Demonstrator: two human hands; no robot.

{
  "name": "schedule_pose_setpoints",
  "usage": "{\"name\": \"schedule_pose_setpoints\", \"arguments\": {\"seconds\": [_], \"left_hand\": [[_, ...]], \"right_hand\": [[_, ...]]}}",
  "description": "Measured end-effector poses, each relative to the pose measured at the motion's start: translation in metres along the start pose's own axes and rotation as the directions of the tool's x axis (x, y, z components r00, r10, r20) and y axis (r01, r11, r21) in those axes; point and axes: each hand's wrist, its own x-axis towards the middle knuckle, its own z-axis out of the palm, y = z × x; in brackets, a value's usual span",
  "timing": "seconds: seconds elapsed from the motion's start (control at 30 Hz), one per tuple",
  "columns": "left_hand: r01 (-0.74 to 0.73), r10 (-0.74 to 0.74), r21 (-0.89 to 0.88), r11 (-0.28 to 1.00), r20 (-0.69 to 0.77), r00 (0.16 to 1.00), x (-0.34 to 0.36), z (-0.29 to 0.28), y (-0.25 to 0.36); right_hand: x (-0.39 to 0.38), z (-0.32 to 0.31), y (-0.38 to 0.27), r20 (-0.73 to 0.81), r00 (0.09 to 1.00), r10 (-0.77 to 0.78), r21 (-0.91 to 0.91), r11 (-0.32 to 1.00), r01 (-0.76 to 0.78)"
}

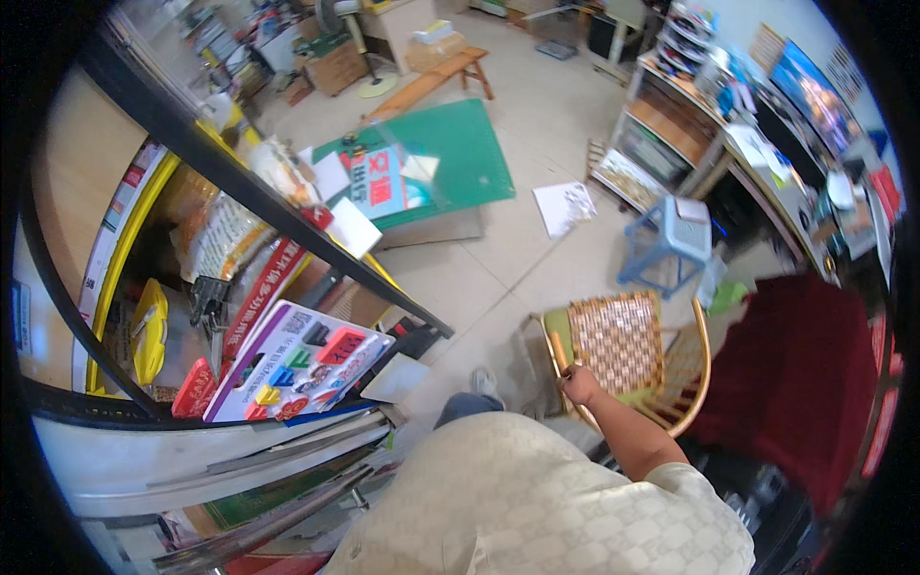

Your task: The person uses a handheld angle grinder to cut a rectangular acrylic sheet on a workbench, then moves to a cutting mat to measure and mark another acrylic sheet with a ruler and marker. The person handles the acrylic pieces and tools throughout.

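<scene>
My right hand (577, 385) reaches down beside a bamboo chair (615, 340) with a woven brown-and-cream seat. Its fingers are closed around a tan bar (558, 352), which appears to be the chair's left armrest. How far the fingers wrap round it is hard to see. My left hand is out of sight; only my pale patterned shirt and one shoe (485, 383) show on that side.
A black-framed cabinet (278, 206) holding signs and bags stands at left. Ahead lies a green-topped table (470, 153) with a bench (431, 81) behind. A blue stool (671, 240), a dark red cloth (795, 383) and a cluttered desk (767, 182) are at right. White paper (561, 209) lies on the floor.
</scene>
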Motion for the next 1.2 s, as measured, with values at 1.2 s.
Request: {"name": "schedule_pose_setpoints", "arguments": {"seconds": [1.2], "left_hand": [[0.355,-0.351,-0.109,0.928,0.061,0.935,0.253,-0.061,0.344]], "right_hand": [[0.367,-0.293,0.083,0.185,0.844,0.503,0.287,0.794,-0.536]]}}
